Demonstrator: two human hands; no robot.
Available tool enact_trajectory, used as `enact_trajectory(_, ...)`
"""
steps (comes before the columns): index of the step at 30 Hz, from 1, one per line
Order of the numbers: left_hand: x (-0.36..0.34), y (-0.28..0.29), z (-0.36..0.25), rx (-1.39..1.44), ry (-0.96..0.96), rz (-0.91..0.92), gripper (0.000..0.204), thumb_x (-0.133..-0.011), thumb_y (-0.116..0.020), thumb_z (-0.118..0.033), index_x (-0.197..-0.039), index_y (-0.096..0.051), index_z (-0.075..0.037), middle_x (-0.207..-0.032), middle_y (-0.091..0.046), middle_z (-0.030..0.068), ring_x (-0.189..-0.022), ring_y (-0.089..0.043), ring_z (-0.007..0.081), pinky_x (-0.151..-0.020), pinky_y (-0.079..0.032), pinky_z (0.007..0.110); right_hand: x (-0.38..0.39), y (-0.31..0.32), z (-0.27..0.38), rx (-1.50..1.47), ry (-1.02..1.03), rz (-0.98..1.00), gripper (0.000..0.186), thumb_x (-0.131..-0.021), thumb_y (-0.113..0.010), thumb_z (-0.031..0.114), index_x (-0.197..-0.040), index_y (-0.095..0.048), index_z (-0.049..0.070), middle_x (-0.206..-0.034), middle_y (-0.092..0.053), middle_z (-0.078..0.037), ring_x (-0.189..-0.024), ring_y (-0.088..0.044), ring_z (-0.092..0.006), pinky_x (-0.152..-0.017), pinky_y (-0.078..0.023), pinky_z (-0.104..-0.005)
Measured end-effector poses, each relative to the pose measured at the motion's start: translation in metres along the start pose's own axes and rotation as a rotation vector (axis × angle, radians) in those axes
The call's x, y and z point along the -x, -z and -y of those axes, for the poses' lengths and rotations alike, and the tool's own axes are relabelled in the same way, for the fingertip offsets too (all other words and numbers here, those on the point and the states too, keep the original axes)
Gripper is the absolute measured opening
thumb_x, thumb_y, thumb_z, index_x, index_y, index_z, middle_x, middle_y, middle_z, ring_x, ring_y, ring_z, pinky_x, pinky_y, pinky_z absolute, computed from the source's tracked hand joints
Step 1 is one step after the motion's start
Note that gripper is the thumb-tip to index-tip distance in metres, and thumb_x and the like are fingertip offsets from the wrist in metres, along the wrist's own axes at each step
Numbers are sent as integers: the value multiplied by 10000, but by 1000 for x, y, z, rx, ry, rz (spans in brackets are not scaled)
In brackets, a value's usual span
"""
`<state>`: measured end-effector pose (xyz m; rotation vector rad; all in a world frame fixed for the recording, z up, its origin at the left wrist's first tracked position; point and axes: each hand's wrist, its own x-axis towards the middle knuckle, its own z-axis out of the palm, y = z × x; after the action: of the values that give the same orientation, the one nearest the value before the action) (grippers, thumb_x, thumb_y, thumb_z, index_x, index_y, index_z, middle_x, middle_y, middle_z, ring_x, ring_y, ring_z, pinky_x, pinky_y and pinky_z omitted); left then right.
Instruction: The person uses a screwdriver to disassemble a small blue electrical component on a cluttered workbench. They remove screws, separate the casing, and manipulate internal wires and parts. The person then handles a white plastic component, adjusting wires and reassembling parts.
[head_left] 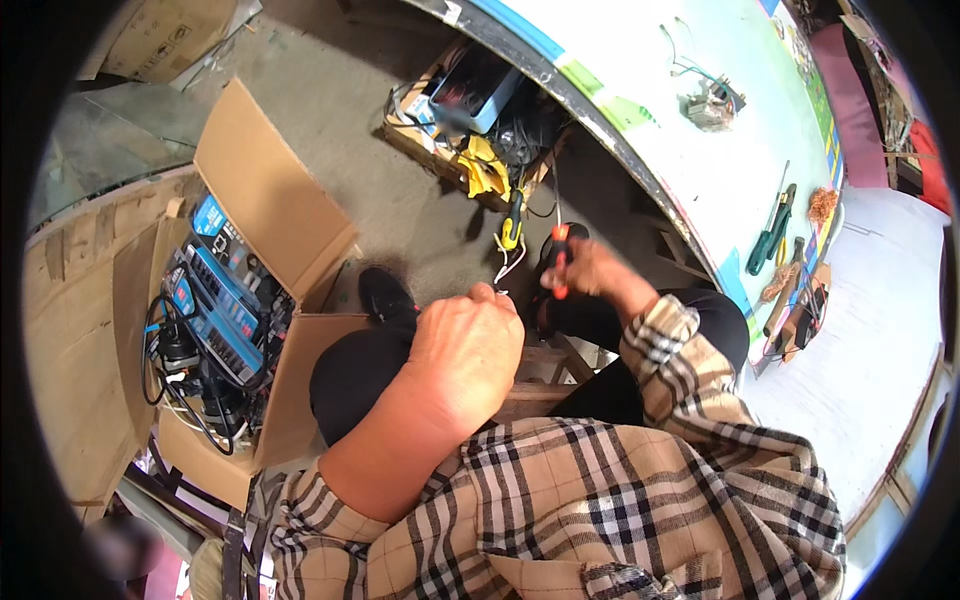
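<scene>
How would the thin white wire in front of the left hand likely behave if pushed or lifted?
The white wire would probably flex rather than stay straight, since it is thin and curved. It is likely light, being so slender.

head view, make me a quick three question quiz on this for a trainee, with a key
1. Which hand grips the red-orange tool?

2. True or false: the open cardboard box stands on the person's left side.

3. Where is the green-handled tool?
A) in the cardboard box
B) on the white-topped table
C) on the floor

Key:
1. The right hand
2. True
3. B
</scene>
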<state>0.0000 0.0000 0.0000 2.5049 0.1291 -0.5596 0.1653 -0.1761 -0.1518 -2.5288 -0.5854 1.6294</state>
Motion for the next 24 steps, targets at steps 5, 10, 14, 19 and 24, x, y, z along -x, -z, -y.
enact_trajectory(5,0,1,-3,66,-15,-15,146,-684,-575,-9,-813,-613,49,-813,-629,214,-693,-657,340,-652,-539,400,68,-55,-11,-404,-170,332,420,-661,-867,287,-826,-600,8,-702,-671,-96,-634,-655,-172,-576,-524,-298)
enact_trajectory(10,5,1,2,48,30,-37,115,-706,-599,-35,-792,-607,40,-814,-627,216,-702,-648,362,-661,-533,416,106,-87,-2,-417,-149,329,400,-669,-874,193,-862,-569,22,-788,-679,-105,-655,-663,-157,-559,-543,-286)
enact_trajectory(14,6,2,3,65,25,-44,115,-720,-619,-56,-791,-605,34,-815,-625,219,-713,-645,368,-666,-529,426,106,-102,-9,-635,-211,409,402,-676,-861,118,-880,-533,7,-786,-675,-94,-666,-668,-164,-533,-568,-282)
enact_trajectory(19,5,0,4,56,31,-34,124,-724,-622,-62,-797,-603,36,-819,-625,217,-718,-644,368,-670,-528,430,107,-101,-7,-658,-222,394,418,-672,-866,129,-884,-526,12,-762,-668,-83,-663,-667,-158,-535,-565,-285)
enact_trajectory(24,2,3,8,27,96,-8,175,-733,-644,-111,-819,-603,35,-842,-624,216,-774,-638,376,-719,-514,444,108,-97,-14,-563,-141,344,374,-727,-812,161,-902,-520,7,-798,-657,-105,-672,-659,-175,-536,-542,-305)
